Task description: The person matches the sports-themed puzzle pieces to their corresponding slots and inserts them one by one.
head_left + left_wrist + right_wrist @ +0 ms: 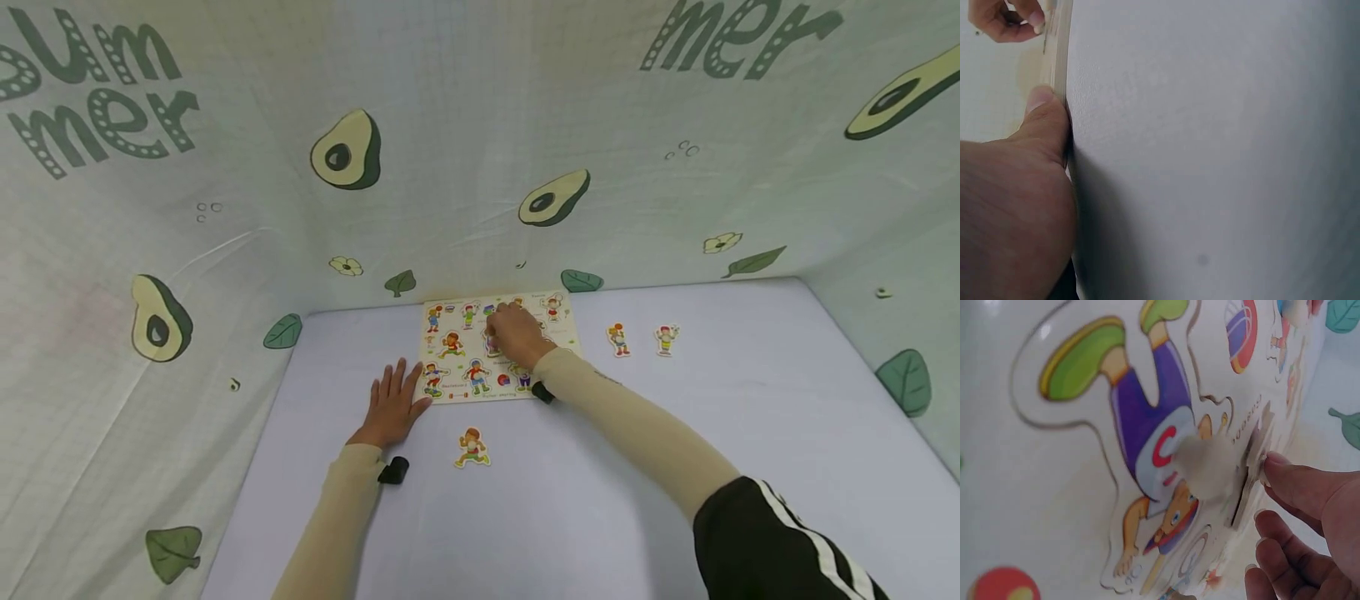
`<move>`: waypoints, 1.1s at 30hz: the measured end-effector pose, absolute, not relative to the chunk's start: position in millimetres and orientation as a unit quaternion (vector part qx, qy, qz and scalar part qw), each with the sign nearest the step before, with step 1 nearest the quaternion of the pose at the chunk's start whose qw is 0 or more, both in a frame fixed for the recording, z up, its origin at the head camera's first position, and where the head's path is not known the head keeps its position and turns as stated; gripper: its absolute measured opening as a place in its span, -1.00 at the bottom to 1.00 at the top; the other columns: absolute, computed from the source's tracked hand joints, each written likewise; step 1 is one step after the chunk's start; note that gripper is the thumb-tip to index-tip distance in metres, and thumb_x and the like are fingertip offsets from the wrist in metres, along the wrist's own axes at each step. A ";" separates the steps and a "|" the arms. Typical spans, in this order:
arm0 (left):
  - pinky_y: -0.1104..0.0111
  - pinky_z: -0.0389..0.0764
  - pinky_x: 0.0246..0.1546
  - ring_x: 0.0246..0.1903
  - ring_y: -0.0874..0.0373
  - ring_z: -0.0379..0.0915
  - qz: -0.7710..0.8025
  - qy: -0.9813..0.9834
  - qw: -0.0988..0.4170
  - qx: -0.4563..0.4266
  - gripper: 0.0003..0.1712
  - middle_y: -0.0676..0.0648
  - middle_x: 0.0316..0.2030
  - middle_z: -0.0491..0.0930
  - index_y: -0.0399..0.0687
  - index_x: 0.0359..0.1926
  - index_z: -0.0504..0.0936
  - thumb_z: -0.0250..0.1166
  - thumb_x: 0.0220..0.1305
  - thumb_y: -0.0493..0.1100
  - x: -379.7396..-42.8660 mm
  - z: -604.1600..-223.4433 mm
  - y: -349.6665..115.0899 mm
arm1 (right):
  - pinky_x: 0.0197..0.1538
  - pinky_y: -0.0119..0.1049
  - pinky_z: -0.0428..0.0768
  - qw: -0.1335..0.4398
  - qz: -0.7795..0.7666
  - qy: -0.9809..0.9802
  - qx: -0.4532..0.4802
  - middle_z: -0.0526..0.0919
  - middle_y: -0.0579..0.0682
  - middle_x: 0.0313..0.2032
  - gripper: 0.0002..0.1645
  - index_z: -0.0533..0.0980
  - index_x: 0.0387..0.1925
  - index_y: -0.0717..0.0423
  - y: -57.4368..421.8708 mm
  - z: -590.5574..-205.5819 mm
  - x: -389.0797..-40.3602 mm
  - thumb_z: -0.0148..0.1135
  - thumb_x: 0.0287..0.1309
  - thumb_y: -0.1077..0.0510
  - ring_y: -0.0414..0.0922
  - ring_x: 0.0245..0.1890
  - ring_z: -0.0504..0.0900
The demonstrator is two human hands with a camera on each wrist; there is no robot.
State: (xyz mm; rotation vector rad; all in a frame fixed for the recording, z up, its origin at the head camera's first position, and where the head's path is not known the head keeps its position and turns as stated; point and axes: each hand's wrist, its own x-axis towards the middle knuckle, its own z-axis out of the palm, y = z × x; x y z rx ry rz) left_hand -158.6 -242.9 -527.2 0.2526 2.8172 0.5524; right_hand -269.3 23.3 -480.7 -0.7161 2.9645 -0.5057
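Puzzle board (562,335) holds several figure pieces (476,377) in cutouts.

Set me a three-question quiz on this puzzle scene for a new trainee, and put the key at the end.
1. Count: how many loose figure pieces lie on the table, off the puzzle board?
2. True or false: the left hand is curled round a puzzle piece.
3. Choose: the right hand is
A) flat on the table
B) pinching a piece over the board
C) gripping the board's corner

Key
1. Three: two to the board's right, one on the person's side of it.
2. False: the left hand has its fingers spread, its thumb at the board's edge.
3. B.
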 end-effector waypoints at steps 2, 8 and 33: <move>-0.32 -0.38 0.56 0.64 -0.42 -0.52 0.187 0.970 0.128 0.086 -0.15 -0.39 0.67 -0.33 -0.18 0.70 -0.05 0.05 0.66 0.09 -159.4 -528.1 -242.7 | 0.14 -0.09 0.62 0.029 -0.169 0.957 -0.234 0.72 0.07 -0.10 -0.81 0.76 -0.07 0.16 22.1 -483.4 -270.3 0.45 0.35 0.18 0.03 -0.03 0.63; -0.31 -0.35 0.57 0.64 -0.43 -0.47 0.184 0.972 0.122 0.081 -0.18 -0.42 0.67 -0.26 -0.20 0.68 0.01 0.10 0.65 0.03 -158.1 -522.2 -239.4 | 0.12 -0.08 0.64 0.015 -0.172 0.955 -0.242 0.73 0.07 -0.12 -0.86 0.77 -0.12 0.17 19.3 -486.8 -271.0 0.45 0.34 0.20 0.04 -0.05 0.63; -0.32 -0.35 0.56 0.63 -0.44 -0.46 0.187 0.971 0.128 0.073 -0.19 -0.43 0.66 -0.26 -0.22 0.67 0.03 0.12 0.65 0.01 -158.9 -521.2 -238.5 | -0.07 -0.21 0.61 -0.007 -0.221 0.886 -0.408 0.67 -0.06 -0.19 -0.83 0.77 -0.18 0.05 17.5 -476.0 -147.8 0.57 0.21 0.12 -0.10 -0.17 0.62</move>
